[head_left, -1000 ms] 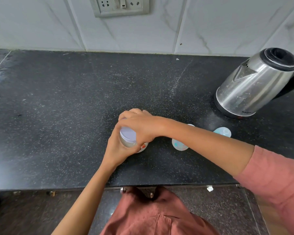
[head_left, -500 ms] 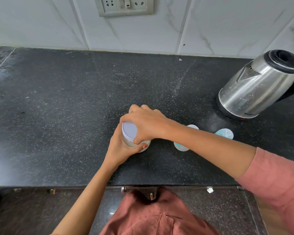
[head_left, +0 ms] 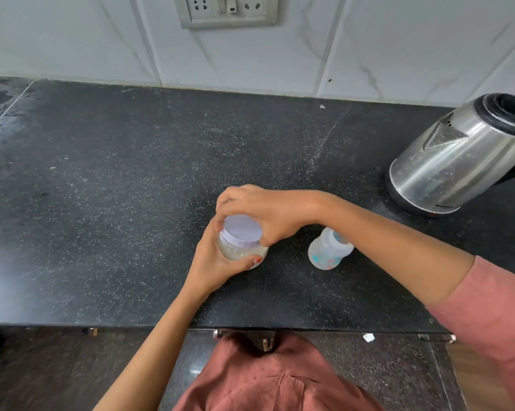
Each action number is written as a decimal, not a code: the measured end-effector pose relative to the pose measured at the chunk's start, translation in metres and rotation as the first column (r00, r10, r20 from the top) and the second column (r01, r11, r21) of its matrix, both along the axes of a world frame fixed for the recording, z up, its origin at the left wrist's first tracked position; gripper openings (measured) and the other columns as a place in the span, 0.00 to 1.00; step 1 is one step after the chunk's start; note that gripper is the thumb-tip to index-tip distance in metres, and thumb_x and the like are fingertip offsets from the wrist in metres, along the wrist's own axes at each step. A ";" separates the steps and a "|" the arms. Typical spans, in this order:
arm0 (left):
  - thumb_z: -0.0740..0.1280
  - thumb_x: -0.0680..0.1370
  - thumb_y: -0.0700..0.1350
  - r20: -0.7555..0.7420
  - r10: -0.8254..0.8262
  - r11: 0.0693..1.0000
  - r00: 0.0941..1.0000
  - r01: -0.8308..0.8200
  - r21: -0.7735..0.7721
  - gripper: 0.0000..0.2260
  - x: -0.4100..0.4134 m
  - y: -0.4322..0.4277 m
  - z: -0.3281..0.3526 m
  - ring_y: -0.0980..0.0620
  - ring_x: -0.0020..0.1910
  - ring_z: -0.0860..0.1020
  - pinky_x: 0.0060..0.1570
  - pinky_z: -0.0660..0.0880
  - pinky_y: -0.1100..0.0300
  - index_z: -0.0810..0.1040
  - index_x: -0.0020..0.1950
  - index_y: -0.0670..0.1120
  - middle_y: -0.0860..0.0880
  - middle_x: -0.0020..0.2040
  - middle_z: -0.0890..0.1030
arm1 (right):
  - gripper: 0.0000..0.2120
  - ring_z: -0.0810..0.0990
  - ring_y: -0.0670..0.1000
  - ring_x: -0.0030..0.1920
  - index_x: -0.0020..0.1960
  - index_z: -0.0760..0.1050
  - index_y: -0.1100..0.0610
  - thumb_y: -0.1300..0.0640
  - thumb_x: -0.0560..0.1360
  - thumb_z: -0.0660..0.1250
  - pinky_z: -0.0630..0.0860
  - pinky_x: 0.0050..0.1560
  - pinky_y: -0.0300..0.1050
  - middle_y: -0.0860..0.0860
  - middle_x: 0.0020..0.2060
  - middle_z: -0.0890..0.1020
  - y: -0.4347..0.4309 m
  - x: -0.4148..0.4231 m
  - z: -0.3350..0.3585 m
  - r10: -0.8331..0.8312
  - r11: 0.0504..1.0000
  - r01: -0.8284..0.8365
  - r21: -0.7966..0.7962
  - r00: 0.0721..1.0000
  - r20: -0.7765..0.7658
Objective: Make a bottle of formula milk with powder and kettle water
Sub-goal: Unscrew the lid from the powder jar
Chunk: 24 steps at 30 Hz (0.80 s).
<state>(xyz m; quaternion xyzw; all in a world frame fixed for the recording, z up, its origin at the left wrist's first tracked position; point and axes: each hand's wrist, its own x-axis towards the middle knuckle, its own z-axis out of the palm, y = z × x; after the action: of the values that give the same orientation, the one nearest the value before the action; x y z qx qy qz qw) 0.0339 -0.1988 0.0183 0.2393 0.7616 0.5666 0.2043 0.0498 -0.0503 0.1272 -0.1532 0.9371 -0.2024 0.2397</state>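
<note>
Head view, near to far: my left hand (head_left: 217, 262) wraps the powder jar (head_left: 241, 253) on the bench (head_left: 102, 203) while my right hand (head_left: 262, 215) grips its lid (head_left: 242, 231). A sudden release could scatter powder or elbow over the bottle (head_left: 327, 252) just beside it; the kettle (head_left: 464, 161) stands well apart.

Jar (head_left: 241, 250) now lifted, tilted; right hand (head_left: 262, 213) shifted around lid (head_left: 242, 231).

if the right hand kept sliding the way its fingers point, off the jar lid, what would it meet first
Probably nothing: the right hand points leftward over the jar lid, and beyond it only bare counter shows, as far as the picture shows.
</note>
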 end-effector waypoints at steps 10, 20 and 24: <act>0.74 0.55 0.57 -0.054 -0.016 0.997 0.998 0.020 0.070 0.33 0.001 0.001 0.000 0.73 0.57 0.70 0.55 0.63 0.78 0.66 0.58 0.64 0.66 0.57 0.73 | 0.33 0.65 0.58 0.66 0.70 0.64 0.49 0.57 0.68 0.73 0.68 0.63 0.52 0.55 0.66 0.63 0.039 -0.060 -0.012 -0.295 0.950 0.301 0.086 0.953 -0.075; 0.75 0.57 0.56 -0.044 -0.035 0.996 0.998 0.039 0.078 0.36 -0.002 -0.001 -0.004 0.66 0.61 0.70 0.57 0.64 0.75 0.66 0.62 0.61 0.65 0.61 0.72 | 0.36 0.64 0.60 0.67 0.71 0.60 0.53 0.51 0.69 0.72 0.68 0.61 0.57 0.56 0.67 0.63 0.046 -0.089 -0.072 -0.307 0.909 0.315 0.275 0.949 -0.072; 0.75 0.57 0.56 -0.043 -0.038 0.997 0.998 0.041 0.070 0.37 -0.003 -0.001 -0.006 0.64 0.62 0.70 0.58 0.64 0.74 0.66 0.64 0.58 0.60 0.63 0.72 | 0.36 0.64 0.60 0.67 0.71 0.60 0.54 0.50 0.68 0.72 0.69 0.60 0.58 0.56 0.67 0.64 0.045 -0.090 -0.082 -0.312 0.903 0.323 0.285 0.946 -0.084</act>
<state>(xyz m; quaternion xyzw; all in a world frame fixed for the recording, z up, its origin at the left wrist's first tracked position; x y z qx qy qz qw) 0.0312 -0.1994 0.0127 0.2732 0.7401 0.5841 0.1907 -0.0402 -0.0049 0.0447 0.0352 0.9732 -0.0940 0.2067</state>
